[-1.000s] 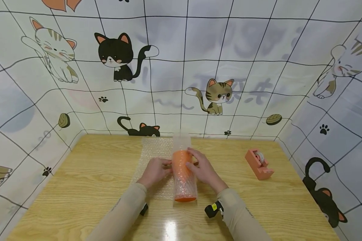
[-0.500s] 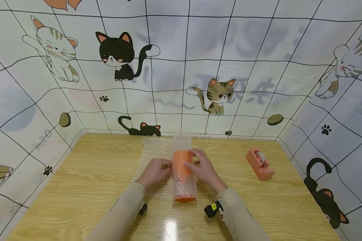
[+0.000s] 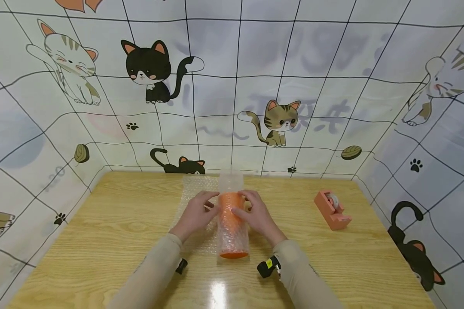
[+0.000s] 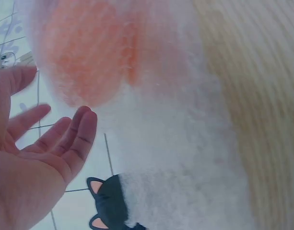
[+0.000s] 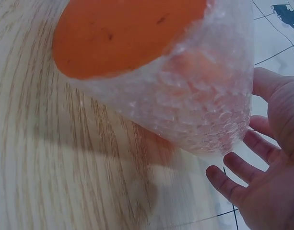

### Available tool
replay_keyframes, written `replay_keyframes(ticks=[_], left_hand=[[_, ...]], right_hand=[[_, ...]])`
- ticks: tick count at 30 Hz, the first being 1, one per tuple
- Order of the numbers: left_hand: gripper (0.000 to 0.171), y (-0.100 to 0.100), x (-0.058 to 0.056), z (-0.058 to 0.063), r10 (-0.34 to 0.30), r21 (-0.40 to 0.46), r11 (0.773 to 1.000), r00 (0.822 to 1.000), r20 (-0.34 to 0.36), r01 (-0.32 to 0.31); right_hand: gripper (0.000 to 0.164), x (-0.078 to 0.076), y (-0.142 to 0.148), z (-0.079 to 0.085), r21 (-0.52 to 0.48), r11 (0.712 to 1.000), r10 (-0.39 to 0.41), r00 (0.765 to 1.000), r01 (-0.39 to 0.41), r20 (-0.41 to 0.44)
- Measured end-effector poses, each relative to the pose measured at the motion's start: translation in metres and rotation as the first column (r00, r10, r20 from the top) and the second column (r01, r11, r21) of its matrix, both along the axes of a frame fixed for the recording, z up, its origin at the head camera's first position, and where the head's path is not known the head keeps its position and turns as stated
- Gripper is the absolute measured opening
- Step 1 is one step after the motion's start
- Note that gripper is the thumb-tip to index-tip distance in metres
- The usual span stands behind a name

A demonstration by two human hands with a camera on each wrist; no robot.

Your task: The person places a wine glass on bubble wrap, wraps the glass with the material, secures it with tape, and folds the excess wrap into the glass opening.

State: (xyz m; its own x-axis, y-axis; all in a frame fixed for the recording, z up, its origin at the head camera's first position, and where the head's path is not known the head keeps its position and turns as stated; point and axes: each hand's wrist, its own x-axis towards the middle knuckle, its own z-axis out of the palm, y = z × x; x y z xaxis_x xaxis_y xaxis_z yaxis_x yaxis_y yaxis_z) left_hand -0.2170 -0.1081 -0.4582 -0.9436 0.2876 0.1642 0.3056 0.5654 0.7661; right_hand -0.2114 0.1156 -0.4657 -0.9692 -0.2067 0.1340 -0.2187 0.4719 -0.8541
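An orange cylinder [image 3: 232,225] lies lengthwise on the table, rolled in clear bubble wrap [image 3: 230,182]. Its flat orange end [image 5: 127,38] shows bare in the right wrist view. To its left my left hand [image 3: 197,214] has loosely bent, spread fingers, with the fingertips right at the wrapped side; in the left wrist view that hand [image 4: 46,148] holds nothing. My right hand [image 3: 259,214] rests along the other side, thumb on top and forefinger near the far end. Its extended fingers [image 5: 242,167] lie beside the wrap in the right wrist view.
A flat stretch of bubble wrap [image 3: 193,189] spreads out to the left of the roll, partly under my left hand. On the right of the wooden table [image 3: 131,223] stands a pink tape dispenser [image 3: 332,210]. Cat-print cloth walls [image 3: 216,94] enclose the back and sides.
My left hand has moved up from low at the roll's left edge, its fingers now spread by the far part. The roll and right hand have shifted slightly left.
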Motion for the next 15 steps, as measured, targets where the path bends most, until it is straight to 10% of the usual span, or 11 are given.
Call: replay_keyframes(ticks=[15], left_hand=[[0.073,0.0042,0.0027,0.0056,-0.052,-0.116,0.992,0.998,-0.028,0.048]], right_hand=[[0.054,-0.0017,-0.0073,-0.0014,0.006,1.000,0.002,0.999,-0.002,-0.044]])
